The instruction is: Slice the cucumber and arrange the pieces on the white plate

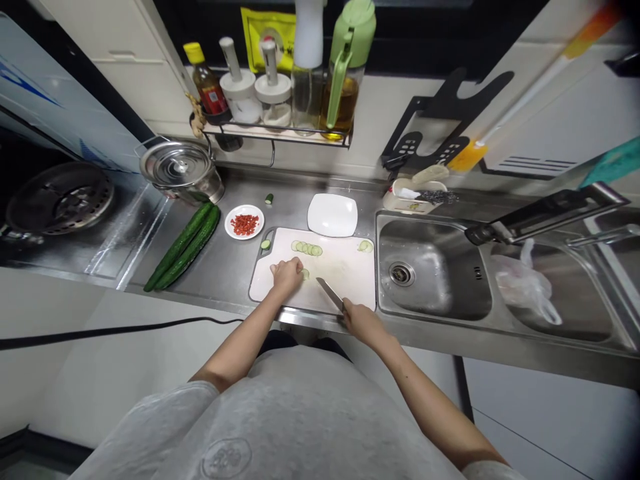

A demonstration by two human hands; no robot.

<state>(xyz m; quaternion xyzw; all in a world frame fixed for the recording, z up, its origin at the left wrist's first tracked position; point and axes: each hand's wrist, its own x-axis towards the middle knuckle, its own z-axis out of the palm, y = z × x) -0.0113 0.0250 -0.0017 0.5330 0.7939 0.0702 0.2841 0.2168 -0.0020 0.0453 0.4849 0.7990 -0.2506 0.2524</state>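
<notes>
My right hand (364, 322) is wrapped round the handle of a kitchen knife (330, 292), its blade slanting up and left over the white cutting board (345, 273). On the board, my left hand (287, 276) is closed, with a thin cucumber slice (305, 274) showing at its fingertips. The rest of what it grips is hidden by the fingers. Above it lies a row of overlapping cucumber slices (307, 248). A few more slices (365, 246) rest in the upper right corner, and a cucumber end (265, 245) sits at the upper left.
Two whole cucumbers (185, 247) lie left, near a lidded steel pot (183, 170). Behind the board are a plate of chopped red pieces (245, 222), a white dish (333, 215) and a cucumber stub (269, 199). A double sink (435, 267) adjoins on the right; a seasoning rack (280, 131) hangs above.
</notes>
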